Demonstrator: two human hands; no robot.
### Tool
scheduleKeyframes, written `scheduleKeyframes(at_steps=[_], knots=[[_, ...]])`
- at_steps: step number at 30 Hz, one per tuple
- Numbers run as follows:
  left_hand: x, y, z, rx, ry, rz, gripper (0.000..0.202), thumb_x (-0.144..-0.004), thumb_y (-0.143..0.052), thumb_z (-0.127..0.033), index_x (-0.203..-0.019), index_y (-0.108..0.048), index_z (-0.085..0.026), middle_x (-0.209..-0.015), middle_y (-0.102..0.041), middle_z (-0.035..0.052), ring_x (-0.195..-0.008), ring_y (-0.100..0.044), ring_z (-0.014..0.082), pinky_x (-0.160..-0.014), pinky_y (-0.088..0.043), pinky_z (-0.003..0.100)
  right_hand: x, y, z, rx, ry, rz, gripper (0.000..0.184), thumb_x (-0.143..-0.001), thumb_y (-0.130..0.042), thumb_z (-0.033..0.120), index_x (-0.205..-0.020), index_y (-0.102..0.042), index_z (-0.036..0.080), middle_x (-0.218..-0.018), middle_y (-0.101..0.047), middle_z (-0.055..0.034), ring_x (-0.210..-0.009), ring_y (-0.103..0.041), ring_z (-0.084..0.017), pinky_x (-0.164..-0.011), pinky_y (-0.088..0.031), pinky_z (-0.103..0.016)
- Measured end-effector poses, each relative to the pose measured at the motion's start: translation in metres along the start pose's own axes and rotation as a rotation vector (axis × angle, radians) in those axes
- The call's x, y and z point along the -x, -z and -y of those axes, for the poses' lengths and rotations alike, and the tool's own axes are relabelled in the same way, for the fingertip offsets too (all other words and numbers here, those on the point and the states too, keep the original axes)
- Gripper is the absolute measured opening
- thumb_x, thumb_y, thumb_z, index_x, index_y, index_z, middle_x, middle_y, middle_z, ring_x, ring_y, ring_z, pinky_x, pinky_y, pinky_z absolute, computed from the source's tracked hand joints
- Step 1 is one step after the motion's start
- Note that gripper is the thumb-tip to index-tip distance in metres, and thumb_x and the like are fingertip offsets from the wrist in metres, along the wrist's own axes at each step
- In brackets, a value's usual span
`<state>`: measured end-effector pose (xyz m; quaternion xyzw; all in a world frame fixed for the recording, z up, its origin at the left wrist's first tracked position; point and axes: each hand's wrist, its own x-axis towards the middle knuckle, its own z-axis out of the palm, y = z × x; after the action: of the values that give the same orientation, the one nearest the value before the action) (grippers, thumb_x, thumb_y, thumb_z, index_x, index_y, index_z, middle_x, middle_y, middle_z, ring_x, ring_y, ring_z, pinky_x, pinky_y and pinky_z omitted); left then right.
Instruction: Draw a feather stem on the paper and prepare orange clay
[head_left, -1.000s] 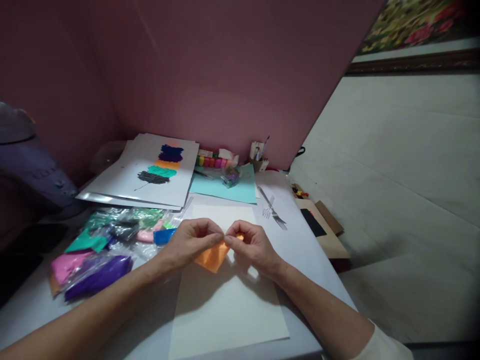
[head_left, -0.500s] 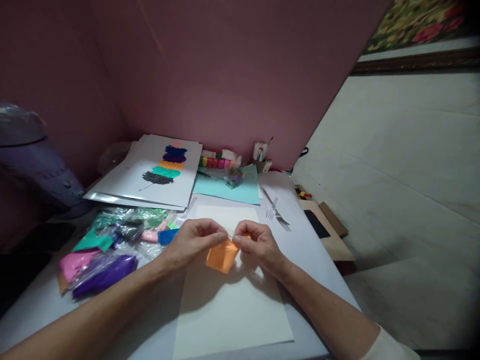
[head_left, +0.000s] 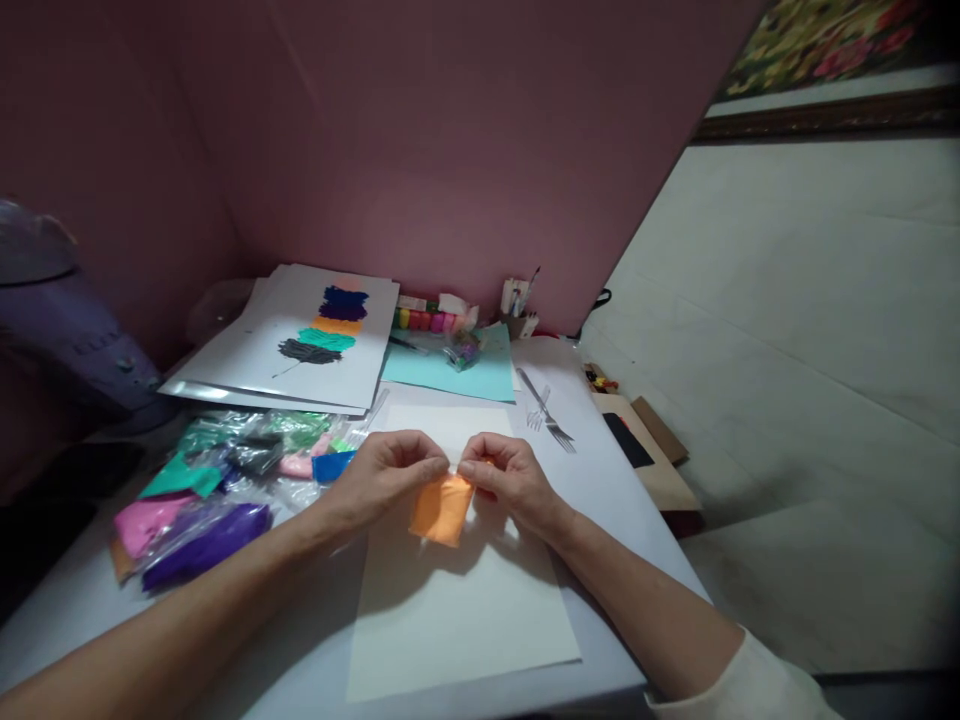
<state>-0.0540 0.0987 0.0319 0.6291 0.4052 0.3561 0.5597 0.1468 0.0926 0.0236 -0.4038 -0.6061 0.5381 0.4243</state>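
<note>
A small packet of orange modelling clay (head_left: 440, 513) hangs from both my hands above a pale sheet of paper (head_left: 465, 620). The fingers of my left hand (head_left: 394, 475) pinch the packet's top edge. Close beside it, my right hand (head_left: 510, 478) pinches the top on the other side, with a bit of orange showing behind its fingers. Both thumbs nearly meet over the packet. To the left lie several plastic packets of coloured clay, among them a purple one (head_left: 206, 545), a pink one (head_left: 150, 522) and a teal one (head_left: 182, 478).
Stacked white sheets (head_left: 225, 360) with a coloured clay leaf (head_left: 330, 325) lie at the back left. Behind the hands are a light blue sheet (head_left: 457, 376) and a row of small paint pots (head_left: 427, 320). Forks (head_left: 551, 415) lie right. A lilac bottle (head_left: 82, 340) stands far left.
The orange packet has turned slightly and hangs straighter, with more of its face showing. Both hands keep their pinch on its top. The whole view has shifted a little.
</note>
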Motion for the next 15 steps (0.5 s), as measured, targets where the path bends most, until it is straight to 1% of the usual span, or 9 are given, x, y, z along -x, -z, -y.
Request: scheduleKeyframes(at_steps=[5,6,8,9,11,12,13,14,15], knots=[[0.001,-0.004,0.002,0.007,-0.027,-0.037,0.023,-0.079,-0.069,-0.036,-0.074,-0.068,-0.014,-0.068,-0.061,0.0004,-0.064,-0.053,0.0112,-0.058,-0.04,0.021,0.001,-0.001,0.0,0.031,0.039,0.0,0.026,-0.078,-0.07,0.036,-0.066,-0.057,0.017,-0.06,-0.048,0.0042,-0.054,-0.038,-0.008,-0.051,-0.03,-0.023],[-0.001,-0.003,0.0,0.016,-0.029,-0.057,0.023,-0.078,-0.07,-0.036,-0.074,-0.069,-0.014,-0.068,-0.062,0.0008,-0.064,-0.054,0.0116,-0.059,-0.04,0.022,0.001,-0.001,0.0,0.021,0.034,-0.011,0.027,-0.079,-0.07,0.038,-0.068,-0.058,0.017,-0.06,-0.048,0.0042,-0.053,-0.038,-0.008,-0.051,-0.03,-0.023],[-0.004,0.007,-0.009,0.006,-0.023,-0.089,0.023,-0.076,-0.072,-0.036,-0.075,-0.07,-0.013,-0.07,-0.064,0.002,-0.066,-0.056,0.0126,-0.061,-0.042,0.022,-0.001,0.0,-0.002,-0.027,0.023,-0.036,0.026,-0.082,-0.067,0.042,-0.081,-0.063,0.017,-0.06,-0.046,0.0047,-0.052,-0.038,-0.008,-0.049,-0.031,-0.023],[-0.005,0.015,-0.016,-0.022,-0.02,-0.099,0.023,-0.075,-0.073,-0.035,-0.076,-0.071,-0.013,-0.071,-0.065,0.0024,-0.066,-0.056,0.0129,-0.062,-0.043,0.022,-0.002,0.0,-0.003,-0.063,0.023,-0.05,0.026,-0.084,-0.065,0.043,-0.089,-0.064,0.018,-0.061,-0.046,0.0052,-0.051,-0.038,-0.008,-0.049,-0.032,-0.022],[-0.006,0.042,-0.031,-0.149,-0.014,-0.057,0.02,-0.074,-0.073,-0.033,-0.078,-0.073,-0.013,-0.071,-0.067,0.0021,-0.067,-0.057,0.0128,-0.062,-0.043,0.021,-0.004,0.001,-0.006,-0.141,0.031,-0.074,0.024,-0.085,-0.065,0.038,-0.101,-0.063,0.02,-0.066,-0.047,0.0055,-0.053,-0.04,-0.007,-0.051,-0.037,-0.021],[-0.006,0.058,-0.037,-0.239,-0.027,-0.044,0.019,-0.074,-0.074,-0.032,-0.077,-0.074,-0.013,-0.071,-0.067,0.0017,-0.067,-0.057,0.013,-0.061,-0.042,0.02,-0.006,0.001,-0.007,-0.173,0.031,-0.081,0.023,-0.083,-0.066,0.034,-0.102,-0.061,0.021,-0.07,-0.049,0.0052,-0.055,-0.043,-0.007,-0.052,-0.039,-0.021],[-0.004,0.075,-0.043,-0.306,-0.06,-0.07,0.018,-0.073,-0.075,-0.031,-0.076,-0.074,-0.013,-0.07,-0.068,0.0011,-0.066,-0.058,0.0125,-0.059,-0.041,0.019,-0.007,0.001,-0.008,-0.192,0.025,-0.086,0.023,-0.08,-0.068,0.03,-0.1,-0.06,0.022,-0.075,-0.052,0.0043,-0.056,-0.046,-0.007,-0.052,-0.041,-0.02],[-0.001,0.093,-0.046,-0.355,-0.076,-0.089,0.016,-0.073,-0.076,-0.028,-0.079,-0.075,-0.013,-0.072,-0.069,0.0005,-0.066,-0.059,0.0123,-0.058,-0.041,0.018,-0.007,0.001,-0.009,-0.195,0.009,-0.085,0.023,-0.078,-0.07,0.027,-0.097,-0.06,0.021,-0.079,-0.055,0.003,-0.058,-0.049,-0.007,-0.051,-0.042,-0.021],[0.002,0.11,-0.048,-0.356,-0.082,-0.16,0.012,-0.07,-0.077,-0.023,-0.077,-0.075,-0.013,-0.071,-0.069,-0.0005,-0.062,-0.06,0.0118,-0.055,-0.041,0.017,-0.008,0.0,-0.009,-0.188,-0.016,-0.075,0.023,-0.077,-0.07,0.026,-0.096,-0.059,0.02,-0.083,-0.058,0.0013,-0.059,-0.053,-0.009,-0.049,-0.044,-0.021]])
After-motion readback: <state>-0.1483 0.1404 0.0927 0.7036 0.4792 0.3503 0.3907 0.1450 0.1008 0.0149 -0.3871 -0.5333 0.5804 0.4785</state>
